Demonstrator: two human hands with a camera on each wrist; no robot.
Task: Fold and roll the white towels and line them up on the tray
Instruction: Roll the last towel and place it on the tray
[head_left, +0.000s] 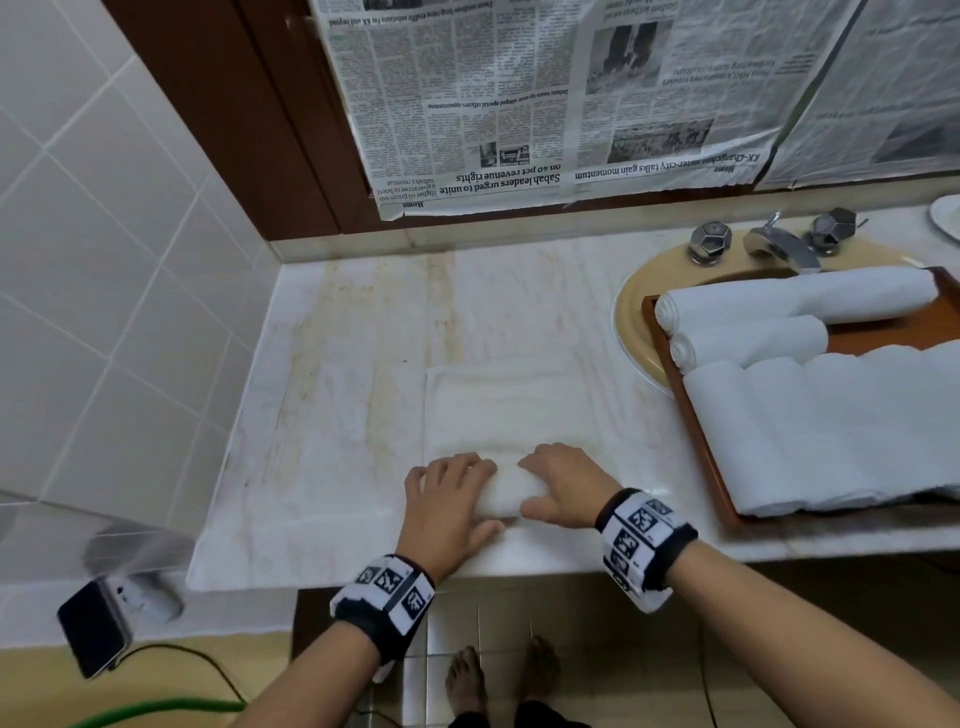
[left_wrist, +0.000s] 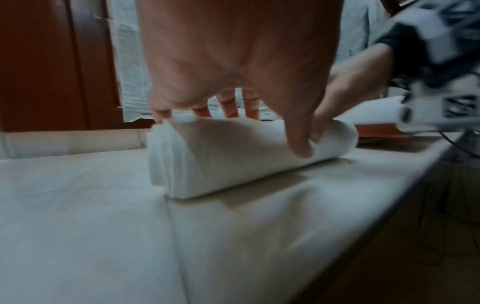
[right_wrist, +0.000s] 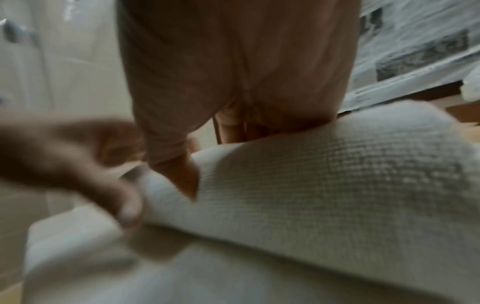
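Head view, left to right: one dark phone (head_left: 93, 629) lies past the left end of the worktop (head_left: 332, 405), and a single white towel (head_left: 506, 410) is spread flat near the front edge, its near end wound into a roll. The left hand (head_left: 447, 499) and right hand (head_left: 563, 483) sit side by side on that roll, fingers curved over the top, thumbs on the near side, each grip closed around the towel. At the right end, one brown tray (head_left: 698, 441) rests partly over the sink (head_left: 631, 312); it carries two rolled towels (head_left: 748, 338) toward the back and a folded stack (head_left: 831, 431) in front. One tap (head_left: 779, 241) stands between two knobs.

Left wrist view alone shows the layered spiral at the roll's (left_wrist: 233, 156) left end, with the fingers (left_wrist: 228, 105) hooked over its far side. Right wrist view alone shows the waffle weave of the towel (right_wrist: 324, 185) up close, blurred, and the right thumb (right_wrist: 182, 174) pressed into it.
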